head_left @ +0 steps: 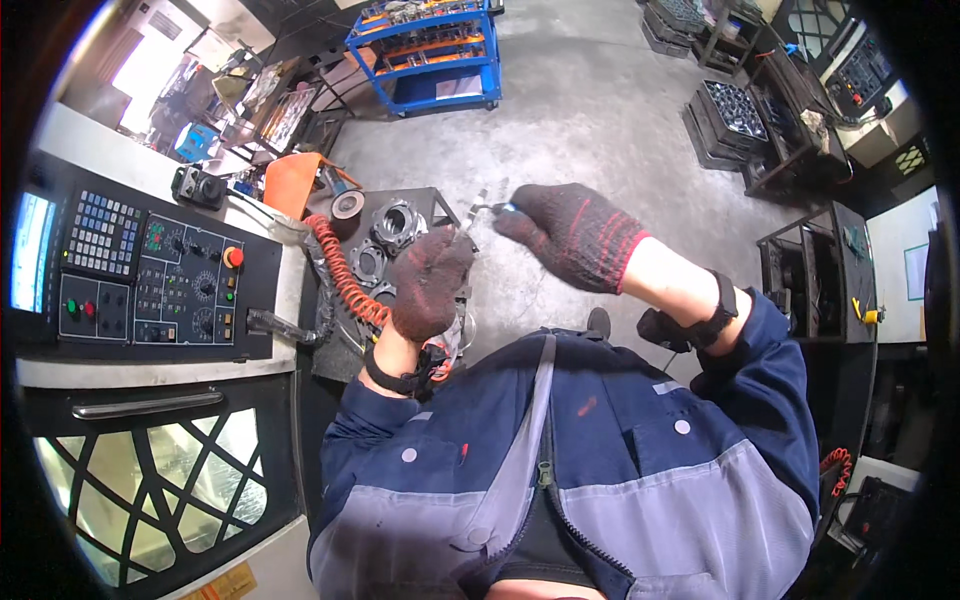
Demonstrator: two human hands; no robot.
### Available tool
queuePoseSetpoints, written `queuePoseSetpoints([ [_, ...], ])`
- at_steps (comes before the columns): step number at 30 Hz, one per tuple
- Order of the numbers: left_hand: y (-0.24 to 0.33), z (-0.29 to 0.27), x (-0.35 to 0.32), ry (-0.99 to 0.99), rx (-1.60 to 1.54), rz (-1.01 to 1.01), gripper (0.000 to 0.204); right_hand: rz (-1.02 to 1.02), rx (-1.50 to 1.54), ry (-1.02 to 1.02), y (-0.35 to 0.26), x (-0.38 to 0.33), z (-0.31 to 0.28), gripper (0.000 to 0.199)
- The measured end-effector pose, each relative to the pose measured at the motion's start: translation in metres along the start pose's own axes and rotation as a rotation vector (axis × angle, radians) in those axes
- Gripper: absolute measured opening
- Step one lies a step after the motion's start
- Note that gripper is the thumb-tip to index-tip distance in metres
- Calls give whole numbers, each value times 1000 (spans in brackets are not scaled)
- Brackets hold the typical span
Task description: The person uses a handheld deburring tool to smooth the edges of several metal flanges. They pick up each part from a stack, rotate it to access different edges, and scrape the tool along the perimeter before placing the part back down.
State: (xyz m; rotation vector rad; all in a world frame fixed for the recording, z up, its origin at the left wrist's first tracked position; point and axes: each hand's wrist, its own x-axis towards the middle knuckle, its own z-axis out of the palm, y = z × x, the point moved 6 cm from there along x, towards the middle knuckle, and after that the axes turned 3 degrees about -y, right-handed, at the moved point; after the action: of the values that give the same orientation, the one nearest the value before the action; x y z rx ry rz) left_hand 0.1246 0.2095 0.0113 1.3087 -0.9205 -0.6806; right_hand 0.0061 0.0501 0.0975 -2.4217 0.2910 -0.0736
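Both my hands wear dark knitted gloves with red threads and are raised close together in front of my chest. My left hand (pixel 434 285) is closed, with a small, slim, shiny metal piece (pixel 466 222) sticking up from its fingertips. Facing it, my right hand (pixel 570 235) pinches a small thing with a blue part (pixel 508 207) and a dark tip that points toward the metal piece. Whether the two small things touch, I cannot tell. Below and behind my left hand, round metal flange parts (pixel 397 222) lie on a dark bench.
A machine control panel (pixel 160 265) stands at the left. The orange coiled air hose (pixel 340 270) hangs beside the bench, near my left wrist. Further off are a blue trolley (pixel 440 90) carrying metal parts, crates of parts (pixel 735 108) and a dark rack (pixel 815 265) at the right.
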Motion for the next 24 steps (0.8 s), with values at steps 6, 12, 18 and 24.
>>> queuePoseSetpoints([
  [6,7,3,-1,-35,139,26,22,114,78,24,19,3,31,43],
  [12,-1,-2,16,17,222,-2,31,72,275,-40,18,0,30,42],
  [18,-14,12,16,-99,-895,-313,50,120,397,200,34,-12,-7,34],
  [24,-14,30,14,-214,-1206,-513,54,55,223,265,16,3,-19,46],
])
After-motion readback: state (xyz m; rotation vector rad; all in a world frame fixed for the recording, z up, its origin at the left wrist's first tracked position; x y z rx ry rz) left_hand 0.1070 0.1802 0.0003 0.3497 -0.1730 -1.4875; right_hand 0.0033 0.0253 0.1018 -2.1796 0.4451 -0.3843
